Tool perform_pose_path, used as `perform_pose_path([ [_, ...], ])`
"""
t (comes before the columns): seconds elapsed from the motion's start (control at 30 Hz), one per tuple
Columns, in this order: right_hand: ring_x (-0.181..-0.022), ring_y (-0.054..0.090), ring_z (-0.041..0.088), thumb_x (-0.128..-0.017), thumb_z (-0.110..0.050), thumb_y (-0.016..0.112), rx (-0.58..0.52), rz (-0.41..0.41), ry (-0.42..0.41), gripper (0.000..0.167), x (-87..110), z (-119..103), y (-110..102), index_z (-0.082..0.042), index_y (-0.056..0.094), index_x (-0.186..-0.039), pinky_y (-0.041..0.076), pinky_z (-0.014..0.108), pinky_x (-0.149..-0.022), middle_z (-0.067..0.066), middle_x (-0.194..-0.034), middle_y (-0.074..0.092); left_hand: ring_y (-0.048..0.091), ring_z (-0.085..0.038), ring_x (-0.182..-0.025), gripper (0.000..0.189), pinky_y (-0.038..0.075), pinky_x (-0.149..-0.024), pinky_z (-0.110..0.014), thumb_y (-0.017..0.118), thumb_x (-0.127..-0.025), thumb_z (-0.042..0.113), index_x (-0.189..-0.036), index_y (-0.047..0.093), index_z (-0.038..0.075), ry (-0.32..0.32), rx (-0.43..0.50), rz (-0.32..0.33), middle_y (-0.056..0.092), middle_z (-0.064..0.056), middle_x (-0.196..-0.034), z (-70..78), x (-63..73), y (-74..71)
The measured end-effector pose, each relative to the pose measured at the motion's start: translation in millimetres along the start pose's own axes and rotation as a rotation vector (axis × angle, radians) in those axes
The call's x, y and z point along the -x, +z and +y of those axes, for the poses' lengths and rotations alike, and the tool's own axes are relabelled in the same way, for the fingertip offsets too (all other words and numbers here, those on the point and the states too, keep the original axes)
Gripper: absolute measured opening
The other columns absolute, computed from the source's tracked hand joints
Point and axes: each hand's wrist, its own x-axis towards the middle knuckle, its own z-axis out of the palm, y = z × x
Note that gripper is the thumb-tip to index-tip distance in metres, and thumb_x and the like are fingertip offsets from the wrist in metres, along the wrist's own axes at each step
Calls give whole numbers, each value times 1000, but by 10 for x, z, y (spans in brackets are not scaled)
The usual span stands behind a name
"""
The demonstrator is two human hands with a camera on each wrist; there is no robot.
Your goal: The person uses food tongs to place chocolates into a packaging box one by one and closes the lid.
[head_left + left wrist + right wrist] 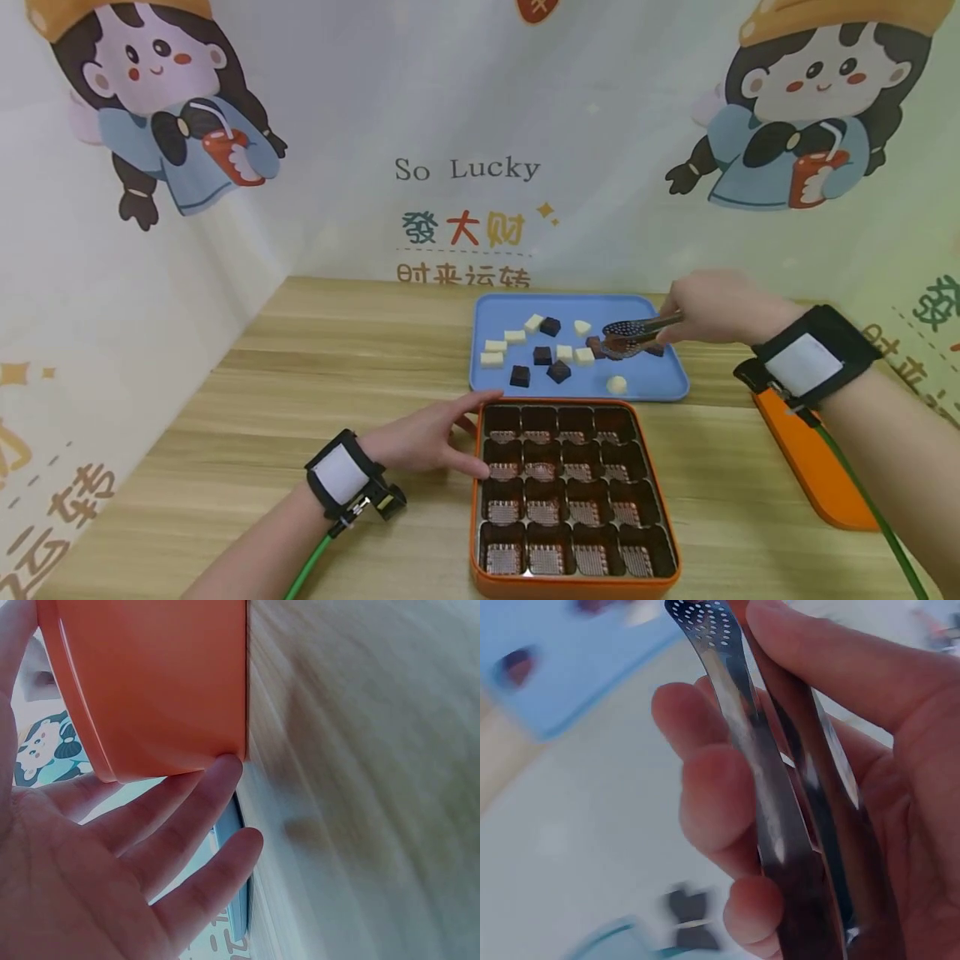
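Head view, upper right of centre: the perforated heads of the silver metal tongs (633,329) overlap a brown chocolate cube (595,347) on the blue rectangular tray (495,315). Cannot tell whether they grip it. A dark piece (655,351) at the tray's right side is partly covered. White and dark chocolate pieces lie across the rest of the tray. In the right wrist view, the top edge cuts the tongs off; one head shows, and the tray and its pieces at upper left are blurred.

At bottom centre, an orange box (577,588) with a dark plastic four-by-four insert stands on the light wooden table (300,358), just in front of the tray. At the right, the forearm hides part of a flat orange panel (817,479) with a rounded corner.

Right hand (708,307): enters from the right, wrist above the table; thumb on one tong arm, fingers curled round the other, clamped on the tongs.

Left hand (423,437): reaches in from lower left, fingers spread apart and nearly straight, at the box's left side and far left corner. Left wrist view: one fingertip touches the box's lower edge, the little finger stands clear; the thumb is cut off at upper left.
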Motion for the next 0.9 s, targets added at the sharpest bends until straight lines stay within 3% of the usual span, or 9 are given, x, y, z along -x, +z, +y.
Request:
perform_pose_path([
  [0.07, -63, 54, 11, -90, -27, 82, 26, 48, -40, 15, 50, -189, -83, -12, 84, -93, 40, 29, -54, -5, -76, 69, 56, -35, -130, 98, 50, -104, -49, 84, -90, 29, -165, 24, 7, 5, -13, 2, 38, -22, -162, 0, -3, -9],
  [0.2, -57, 52, 7, -90, -31, 83, 87, 136, -161, 23, 112, -554, -123, -14, 84, -104, 39, 28, -51, -7, -71, 67, 56, -36, -130, 97, 50, -103, -50, 83, -91, 30, -165, 24, 6, 10, -28, 1, 40, -22, -161, 1, 4, -22],
  [0.37, -54, 49, 7, -92, -33, 81, 150, 187, -301, 18, 114, -917, -52, -15, 81, -97, 37, 26, -51, -5, -63, 59, 56, -36, -130, 94, 50, -104, -52, 82, -92, 31, -164, 27, 7, 8, -18, -5, 41, -22, -160, -9, -6, -21],
  [0.5, -57, 54, 9, -92, -35, 80, 227, 160, -326, 21, 58, -1143, 25, -17, 81, -101, 40, 24, -50, -5, -68, 64, 57, -38, -130, 93, 49, -105, -53, 82, -92, 29, -163, 28, 6, 6, -9, -6, 44, -23, -158, -7, -14, -12],
  [0.67, -56, 55, 12, -92, -34, 81, 321, 128, -344, 22, -52, -1340, 114, -15, 75, -82, 47, 26, -53, -3, -65, 59, 54, -40, -132, 94, 49, -105, -55, 82, -92, 30, -163, 26, 5, 0, -8, -13, 44, -25, -157, 8, -1, -16],
  [0.9, -50, 38, 10, -91, -21, 81, 370, 79, -329, 36, -236, -1569, 99, -15, 57, -66, 34, 24, -49, -5, -55, 38, 54, -38, -132, 93, 49, -104, -53, 81, -93, 29, -163, 26, 5, 2, 0, -17, 42, -25, -158, 28, 3, -23],
])
